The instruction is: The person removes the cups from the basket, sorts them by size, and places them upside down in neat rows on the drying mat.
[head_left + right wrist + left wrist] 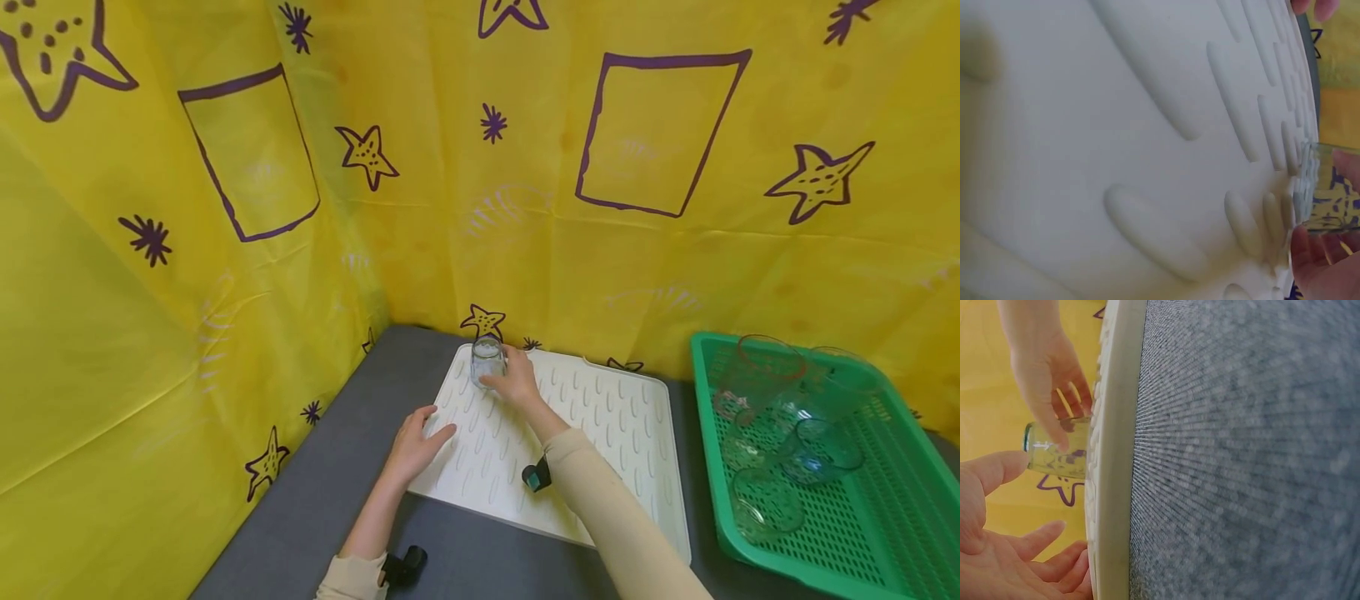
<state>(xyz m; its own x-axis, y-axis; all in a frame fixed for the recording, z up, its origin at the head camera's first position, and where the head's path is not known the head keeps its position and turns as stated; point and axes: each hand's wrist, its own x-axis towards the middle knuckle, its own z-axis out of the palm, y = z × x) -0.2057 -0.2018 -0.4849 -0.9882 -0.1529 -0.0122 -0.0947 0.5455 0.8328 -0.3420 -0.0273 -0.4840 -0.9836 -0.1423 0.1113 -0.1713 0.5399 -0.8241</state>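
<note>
A small clear drinking glass (487, 364) stands on the far left corner of a white ridged mat (551, 467). My right hand (516, 379) grips the glass from its right side, thumb on the near face. In the left wrist view, the glass (1054, 450) has one end against the mat (1117, 456); whether its mouth is up or down I cannot tell. My left hand (416, 446) is apart from the glass, over the mat's left edge, its fingers spread and holding nothing. The right wrist view shows the glass (1332, 200) between right thumb and fingers.
To the right of the mat stands a green plastic basket (708, 467) with several glasses inside, among them a reddish glass (761, 379) and a bluish glass (821, 454). A grey table surface (337, 417) lies under everything. Behind hangs a yellow cloth (450, 250) with drawn stars.
</note>
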